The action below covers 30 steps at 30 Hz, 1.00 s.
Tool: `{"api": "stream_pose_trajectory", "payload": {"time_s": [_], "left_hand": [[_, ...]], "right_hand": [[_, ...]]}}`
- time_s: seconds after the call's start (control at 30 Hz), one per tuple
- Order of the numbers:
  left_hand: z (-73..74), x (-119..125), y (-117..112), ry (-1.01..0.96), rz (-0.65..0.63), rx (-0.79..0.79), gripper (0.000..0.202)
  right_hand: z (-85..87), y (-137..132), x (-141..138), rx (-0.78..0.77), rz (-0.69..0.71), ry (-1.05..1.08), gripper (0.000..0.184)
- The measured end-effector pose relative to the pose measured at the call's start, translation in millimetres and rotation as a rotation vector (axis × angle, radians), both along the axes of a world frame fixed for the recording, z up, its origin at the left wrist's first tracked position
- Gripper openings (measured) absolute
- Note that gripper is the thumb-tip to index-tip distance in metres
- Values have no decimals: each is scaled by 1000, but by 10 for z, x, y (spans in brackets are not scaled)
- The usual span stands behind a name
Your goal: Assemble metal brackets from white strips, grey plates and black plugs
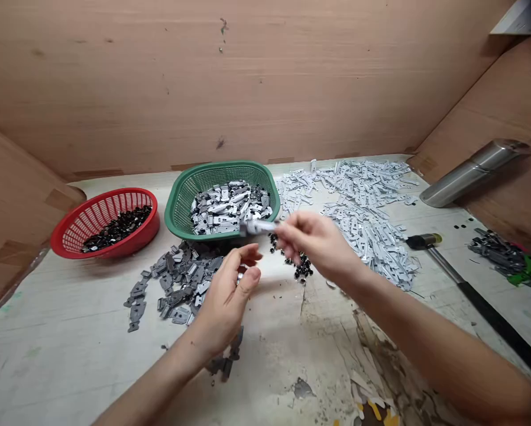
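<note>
My right hand [312,242] is closed on one end of a slim grey-and-white clip-like part [260,227], which is smeared by motion. The part points left, over the near rim of a green basket [171,219] that holds many similar assembled pieces [230,204]. My left hand [230,296] is just below, its fingers curled and its thumb apart from them. A small bright spot shows between them, and I cannot make out what it is. Beside that hand lies a pile of dark grey flat parts [183,281]. Small black round pieces [303,269] lie beneath my right hand.
A red basket [152,228] with small dark pieces [117,228] stands at the left. White flat parts [367,207] are spread at the back right. Farther right are a hammer [478,302], a leaning steel cylinder [473,171] and grey parts [500,251]. Cardboard walls [265,89] enclose the worktop.
</note>
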State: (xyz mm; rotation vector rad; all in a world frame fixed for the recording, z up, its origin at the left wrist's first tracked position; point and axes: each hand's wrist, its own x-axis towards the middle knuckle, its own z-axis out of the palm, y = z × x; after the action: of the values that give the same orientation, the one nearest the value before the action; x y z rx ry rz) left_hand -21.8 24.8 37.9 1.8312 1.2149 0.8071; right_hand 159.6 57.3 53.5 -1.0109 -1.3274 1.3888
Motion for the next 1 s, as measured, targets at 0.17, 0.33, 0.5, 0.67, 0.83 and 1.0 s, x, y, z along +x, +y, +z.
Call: {"api": "stream_pose_trajectory", "payload": {"time_s": [0.17,0.33,0.5,0.67,0.83,1.0], "left_hand": [[-186,-60,69,801,-12,387,17],[-302,-32,44,1020,-21,510,14],[-284,61,-7,615,-117,407,7],[-368,165,-63,277,-482,245,17],[-260,103,-73,312,-555,231,43],[-221,77,-42,437,-459,291,56]], "right_hand": [[95,587,-186,181,-149,-203,32],[-230,214,170,428,34,-804,12],[-492,-272,517,540,198,-1161,12],[-730,-417,451,715,124,-1369,21],[-773,-448,410,709,70,-1312,19],[-647,-565,520,327,-41,-822,11]]}}
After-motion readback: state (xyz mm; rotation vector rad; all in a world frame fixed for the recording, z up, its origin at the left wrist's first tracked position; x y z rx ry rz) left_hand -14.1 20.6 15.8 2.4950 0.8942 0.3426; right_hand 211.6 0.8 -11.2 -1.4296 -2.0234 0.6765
